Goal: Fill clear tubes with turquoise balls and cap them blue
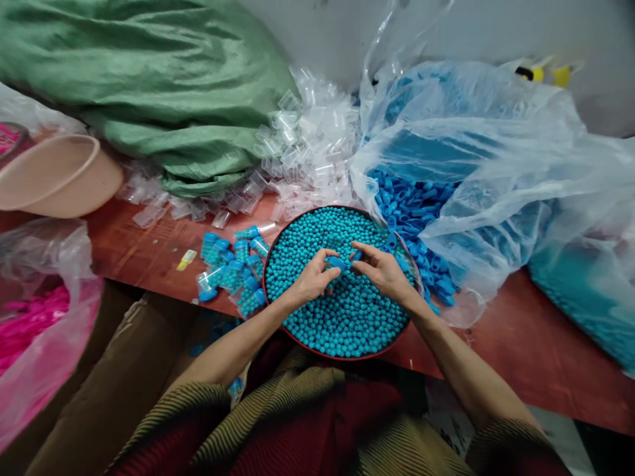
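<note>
Both my hands are over a round, red-rimmed tray [266,291] heaped with turquoise beads [347,324]. My left hand [316,276] is closed in a pinch on a small blue plastic cap [336,263]; whether a clear tube is attached to it is hidden by the fingers. Close beside it, my right hand [381,272] pinches another blue plastic piece [356,256], apparently a cap, between thumb and forefinger. Left of the tray lie several clear tubes [231,276] filled with beads and fitted with blue caps. Loose blue caps [417,211] spill from a bag to the right.
Empty clear tubes [317,145] are piled behind the tray, beside a green sack [188,99]. A translucent bag [496,152] covers the back right. On the left stand a beige basin [59,175] and a bag of pink pieces [37,324]. The tabletop [555,350] is red.
</note>
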Demonstrator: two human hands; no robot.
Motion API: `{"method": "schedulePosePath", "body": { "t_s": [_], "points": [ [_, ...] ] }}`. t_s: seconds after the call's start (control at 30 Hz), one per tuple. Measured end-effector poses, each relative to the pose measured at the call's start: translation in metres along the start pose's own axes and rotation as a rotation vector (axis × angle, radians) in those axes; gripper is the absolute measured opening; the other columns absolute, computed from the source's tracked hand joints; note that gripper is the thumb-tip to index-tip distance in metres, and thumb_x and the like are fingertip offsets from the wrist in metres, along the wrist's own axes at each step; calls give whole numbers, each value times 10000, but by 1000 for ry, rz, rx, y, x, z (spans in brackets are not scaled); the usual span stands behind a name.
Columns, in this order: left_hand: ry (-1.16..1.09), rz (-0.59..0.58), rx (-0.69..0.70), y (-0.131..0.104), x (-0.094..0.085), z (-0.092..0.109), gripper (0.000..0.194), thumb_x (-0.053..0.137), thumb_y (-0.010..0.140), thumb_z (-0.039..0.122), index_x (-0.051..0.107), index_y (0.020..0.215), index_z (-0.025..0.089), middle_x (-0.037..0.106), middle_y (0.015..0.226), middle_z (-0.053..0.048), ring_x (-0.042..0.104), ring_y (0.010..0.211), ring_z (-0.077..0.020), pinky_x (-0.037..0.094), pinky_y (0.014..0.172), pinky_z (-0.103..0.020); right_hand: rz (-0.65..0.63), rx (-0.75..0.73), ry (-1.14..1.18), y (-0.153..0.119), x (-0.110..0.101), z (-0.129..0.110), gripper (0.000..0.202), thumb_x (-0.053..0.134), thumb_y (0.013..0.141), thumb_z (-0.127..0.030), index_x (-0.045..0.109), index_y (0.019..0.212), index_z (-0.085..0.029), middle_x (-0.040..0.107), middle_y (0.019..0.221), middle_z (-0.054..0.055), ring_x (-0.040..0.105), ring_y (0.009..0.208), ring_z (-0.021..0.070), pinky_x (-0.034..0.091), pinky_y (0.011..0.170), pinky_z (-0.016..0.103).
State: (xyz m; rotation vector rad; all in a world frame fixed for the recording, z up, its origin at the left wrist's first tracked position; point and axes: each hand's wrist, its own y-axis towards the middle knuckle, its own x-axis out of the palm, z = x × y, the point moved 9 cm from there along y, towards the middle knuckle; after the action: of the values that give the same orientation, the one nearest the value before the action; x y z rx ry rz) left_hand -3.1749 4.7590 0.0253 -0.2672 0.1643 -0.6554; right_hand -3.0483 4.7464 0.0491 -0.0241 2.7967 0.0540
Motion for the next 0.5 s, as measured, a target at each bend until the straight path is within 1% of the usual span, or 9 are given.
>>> {"method": "schedulePosePath", "body": {
  "t_s": [0.07, 0.13, 0.17, 0.23, 0.27, 0.33, 0.37, 0.43, 0.5],
  "points": [
    [27, 31, 41, -1, 2, 3, 453, 510, 792, 267, 389, 1226, 217, 527, 784, 30, 476, 487, -59, 389, 437, -181, 5, -83, -144, -2, 7, -12, 465, 486, 829, -242, 510, 1289, -179, 673, 1038, 72, 635, 884, 182, 512, 844, 368],
    [55, 43, 82, -3, 4, 6, 511, 516, 787, 246, 373, 1277, 224, 549, 846, 6, 479, 542, -71, 414, 497, -197, -37, -153, -262, -7, 18, -23, 464, 408, 871, -225, 470, 1328, -179, 631, 1175, 108, 602, 1049, 210, 474, 924, 397],
    [54, 46, 90, -3, 4, 7, 521, 514, 790, 248, 370, 1290, 225, 550, 835, 6, 467, 543, -73, 413, 510, -203, -70, -177, -309, -9, 24, -26, 471, 389, 886, -239, 442, 1349, -177, 599, 1230, 123, 575, 1110, 224, 461, 945, 411],
    [25, 58, 97, -5, 3, 8, 515, 503, 802, 261, 373, 1299, 221, 531, 768, 20, 433, 528, -77, 401, 518, -209, -127, -222, -389, -15, 34, -30, 550, 437, 886, -327, 348, 1404, -167, 522, 1318, 157, 510, 1201, 263, 447, 965, 443],
    [10, 61, 103, -6, 3, 10, 510, 499, 806, 264, 377, 1299, 218, 518, 741, 27, 423, 529, -80, 396, 524, -211, -143, -246, -425, -19, 39, -32, 652, 496, 860, -385, 282, 1432, -156, 472, 1359, 178, 478, 1233, 287, 444, 967, 460],
    [1, 70, 135, -8, 1, 15, 500, 510, 801, 264, 401, 1285, 205, 509, 730, 29, 430, 564, -88, 399, 557, -216, -131, -282, -500, -25, 45, -34, 881, 611, 777, -457, 162, 1459, -126, 389, 1397, 226, 453, 1242, 334, 456, 942, 483],
    [4, 76, 152, -8, 1, 18, 491, 520, 795, 261, 418, 1270, 196, 515, 742, 27, 442, 593, -93, 405, 584, -220, -104, -284, -537, -27, 47, -34, 941, 641, 752, -460, 126, 1460, -113, 388, 1380, 245, 479, 1208, 346, 478, 904, 485],
    [1, 90, 171, -9, 1, 23, 444, 535, 784, 255, 454, 1215, 181, 522, 757, 24, 460, 635, -98, 412, 628, -224, -37, -270, -595, -29, 48, -33, 932, 644, 751, -431, 117, 1448, -106, 452, 1288, 248, 561, 1078, 338, 524, 792, 459],
    [-17, 105, 172, -9, 2, 25, 354, 542, 779, 254, 488, 1119, 171, 510, 730, 33, 463, 644, -95, 409, 642, -218, 30, -271, -627, -30, 48, -36, 863, 622, 761, -413, 162, 1425, -110, 517, 1172, 218, 603, 949, 312, 538, 688, 416]
  ]
}}
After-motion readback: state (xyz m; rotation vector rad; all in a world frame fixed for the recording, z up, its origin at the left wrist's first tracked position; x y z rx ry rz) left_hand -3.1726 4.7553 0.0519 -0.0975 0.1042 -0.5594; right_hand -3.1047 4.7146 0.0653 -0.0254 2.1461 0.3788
